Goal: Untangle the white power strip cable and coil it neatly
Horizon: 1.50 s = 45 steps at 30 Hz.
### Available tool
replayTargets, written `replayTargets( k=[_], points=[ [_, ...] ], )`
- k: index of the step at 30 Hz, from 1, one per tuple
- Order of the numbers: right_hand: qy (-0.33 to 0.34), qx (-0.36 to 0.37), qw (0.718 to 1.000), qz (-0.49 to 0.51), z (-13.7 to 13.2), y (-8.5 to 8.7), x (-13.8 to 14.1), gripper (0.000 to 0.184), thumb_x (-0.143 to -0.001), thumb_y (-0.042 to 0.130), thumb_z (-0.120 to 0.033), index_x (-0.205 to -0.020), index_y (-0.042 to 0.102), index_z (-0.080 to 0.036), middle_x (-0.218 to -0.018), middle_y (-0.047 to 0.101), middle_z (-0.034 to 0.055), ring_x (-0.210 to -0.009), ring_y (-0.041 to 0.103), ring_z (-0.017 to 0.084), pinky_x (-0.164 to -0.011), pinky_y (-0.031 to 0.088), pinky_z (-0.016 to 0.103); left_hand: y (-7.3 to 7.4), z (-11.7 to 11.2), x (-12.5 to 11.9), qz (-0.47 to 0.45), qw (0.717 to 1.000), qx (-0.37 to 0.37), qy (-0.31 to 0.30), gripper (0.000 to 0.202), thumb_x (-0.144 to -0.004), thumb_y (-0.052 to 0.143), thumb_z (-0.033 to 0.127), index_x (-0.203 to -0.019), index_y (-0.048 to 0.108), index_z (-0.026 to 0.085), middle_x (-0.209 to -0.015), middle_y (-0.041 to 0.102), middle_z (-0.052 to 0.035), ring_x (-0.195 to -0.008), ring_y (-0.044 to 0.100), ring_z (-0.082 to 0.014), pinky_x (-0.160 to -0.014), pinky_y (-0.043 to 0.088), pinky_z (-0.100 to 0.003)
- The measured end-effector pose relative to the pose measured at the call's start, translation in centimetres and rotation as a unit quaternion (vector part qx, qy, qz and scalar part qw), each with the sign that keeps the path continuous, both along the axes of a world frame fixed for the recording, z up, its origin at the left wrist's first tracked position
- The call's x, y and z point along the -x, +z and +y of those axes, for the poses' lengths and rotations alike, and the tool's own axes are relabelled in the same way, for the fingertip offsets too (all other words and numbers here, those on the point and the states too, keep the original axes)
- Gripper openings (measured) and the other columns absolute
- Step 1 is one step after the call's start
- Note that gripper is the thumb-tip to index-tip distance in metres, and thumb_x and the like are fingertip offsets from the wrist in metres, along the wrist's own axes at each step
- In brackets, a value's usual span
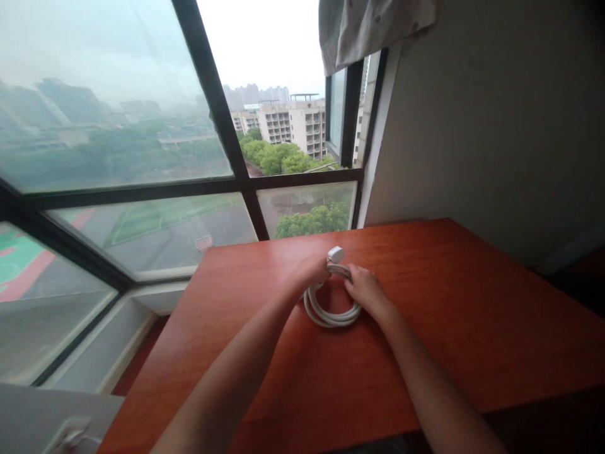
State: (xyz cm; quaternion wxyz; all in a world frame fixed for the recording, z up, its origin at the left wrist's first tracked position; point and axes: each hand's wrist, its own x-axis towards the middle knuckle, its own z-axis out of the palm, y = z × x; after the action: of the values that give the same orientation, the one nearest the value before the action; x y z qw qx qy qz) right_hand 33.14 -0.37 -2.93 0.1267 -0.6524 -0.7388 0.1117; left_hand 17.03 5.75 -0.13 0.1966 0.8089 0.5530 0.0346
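A white cable (331,313) lies coiled in a loop on the reddish-brown wooden table (449,315), with a small white plug (336,254) sticking up at its far side. My left hand (312,271) is closed on the left part of the coil, just under the plug. My right hand (366,289) is closed on the right part of the coil, fingers wrapped over the strands. Both forearms reach in from the bottom of the view.
A large window (142,157) with dark frames stands behind and left of the table. A grey wall (496,126) rises on the right. A cloth (368,25) hangs at the top. A white wall socket (70,435) sits at the bottom left.
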Motion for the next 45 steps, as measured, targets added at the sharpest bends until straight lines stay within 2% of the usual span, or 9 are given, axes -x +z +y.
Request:
replayTargets(
  k=[10, 17, 20, 23, 28, 34, 39, 42, 45],
  points=[
    [-0.015, -0.002, 0.999, -0.036, -0.3, 0.1, 0.1, 0.017, -0.091, 0.047, -0.025, -0.105, 0.055, -0.019, -0.104, 0.064, 0.009, -0.092, 0.062, 0.021, -0.072, 0.039, 0.028, 0.5, -1.8, -0.2, 0.048, 0.996, -0.07, 0.012, 0.025, -0.082, 0.058, 0.029, -0.103, 0.063, 0.016, -0.1, 0.068, -0.011, -0.091, 0.064, -0.0245, -0.076, 0.048, -0.03],
    [-0.012, 0.002, 0.999, -0.037, -0.4, 0.4, 0.1, 0.017, -0.091, 0.047, -0.024, -0.105, 0.056, -0.019, -0.105, 0.064, 0.0093, -0.093, 0.063, 0.02, -0.073, 0.039, 0.028, 1.5, -7.1, 1.9, 0.106, 0.967, -0.211, 0.093, 0.034, -0.09, 0.049, 0.044, -0.107, 0.056, 0.015, -0.111, 0.058, -0.0167, -0.106, 0.057, -0.0293, -0.084, 0.046, -0.037],
    [-0.008, -0.003, 0.999, -0.036, -0.5, 0.5, 0.2, 0.017, -0.092, 0.047, -0.022, -0.106, 0.056, -0.018, -0.104, 0.065, 0.0096, -0.093, 0.063, 0.02, -0.074, 0.04, 0.028, 1.8, -9.7, 2.8, 0.131, 0.967, -0.152, 0.157, 0.042, -0.094, 0.039, 0.051, -0.105, 0.056, 0.014, -0.099, 0.062, -0.0175, -0.093, 0.063, -0.0292, -0.076, 0.047, -0.036],
    [-0.01, -0.005, 0.999, -0.05, -0.6, 0.5, 0.6, 0.017, -0.091, 0.046, -0.02, -0.104, 0.057, -0.016, -0.103, 0.066, 0.0114, -0.093, 0.063, 0.022, -0.074, 0.04, 0.029, 1.6, -11.4, 2.5, 0.143, 0.972, -0.081, 0.169, 0.047, -0.091, 0.042, 0.056, -0.107, 0.055, 0.013, -0.089, 0.066, -0.0174, -0.086, 0.067, -0.0295, -0.073, 0.048, -0.035],
    [-0.018, -0.02, 0.998, -0.063, -0.8, 0.4, 1.1, 0.018, -0.092, 0.046, -0.022, -0.104, 0.056, -0.016, -0.102, 0.066, 0.0127, -0.092, 0.063, 0.024, -0.073, 0.041, 0.03, 1.0, -11.7, 1.3, 0.139, 0.972, -0.07, 0.176, 0.035, -0.091, 0.048, 0.042, -0.111, 0.051, 0.013, -0.09, 0.068, -0.0178, -0.087, 0.068, -0.0292, -0.071, 0.049, -0.034],
    [-0.007, -0.03, 0.998, -0.054, -0.8, 0.2, 1.0, 0.015, -0.09, 0.05, -0.024, -0.102, 0.055, -0.017, -0.103, 0.065, 0.0115, -0.096, 0.062, 0.023, -0.076, 0.04, 0.029, 0.9, -11.4, 2.0, 0.115, 0.977, -0.069, 0.167, 0.027, -0.09, 0.044, 0.029, -0.112, 0.05, 0.015, -0.09, 0.069, -0.0147, -0.085, 0.068, -0.0276, -0.069, 0.048, -0.033],
    [-0.01, -0.012, 0.998, -0.056, -0.9, 0.3, 1.0, 0.015, -0.092, 0.047, -0.022, -0.103, 0.055, -0.018, -0.105, 0.064, 0.0114, -0.096, 0.061, 0.022, -0.076, 0.04, 0.029, 1.0, -11.9, 2.2, 0.115, 0.979, -0.064, 0.153, 0.031, -0.092, 0.043, 0.03, -0.117, 0.049, 0.014, -0.093, 0.067, -0.0145, -0.088, 0.067, -0.0274, -0.069, 0.047, -0.032],
    [-0.007, -0.011, 0.998, -0.055, -0.8, 0.3, 0.9, 0.016, -0.092, 0.044, -0.02, -0.103, 0.056, -0.018, -0.106, 0.063, 0.0108, -0.096, 0.061, 0.022, -0.075, 0.039, 0.029, 1.2, -12.2, 2.5, 0.129, 0.977, -0.084, 0.148, 0.036, -0.093, 0.043, 0.04, -0.119, 0.049, 0.015, -0.097, 0.065, -0.0153, -0.088, 0.066, -0.0285, -0.069, 0.048, -0.033],
    [-0.006, -0.013, 0.999, -0.045, -0.8, 0.3, 0.8, 0.019, -0.091, 0.046, -0.02, -0.107, 0.056, -0.019, -0.108, 0.062, 0.0097, -0.097, 0.06, 0.022, -0.074, 0.039, 0.029, 1.1, -12.4, 3.3, 0.135, 0.968, -0.127, 0.166, 0.047, -0.093, 0.041, 0.052, -0.124, 0.048, 0.018, -0.115, 0.058, -0.0169, -0.09, 0.066, -0.0281, -0.067, 0.048, -0.032]
  ],
)
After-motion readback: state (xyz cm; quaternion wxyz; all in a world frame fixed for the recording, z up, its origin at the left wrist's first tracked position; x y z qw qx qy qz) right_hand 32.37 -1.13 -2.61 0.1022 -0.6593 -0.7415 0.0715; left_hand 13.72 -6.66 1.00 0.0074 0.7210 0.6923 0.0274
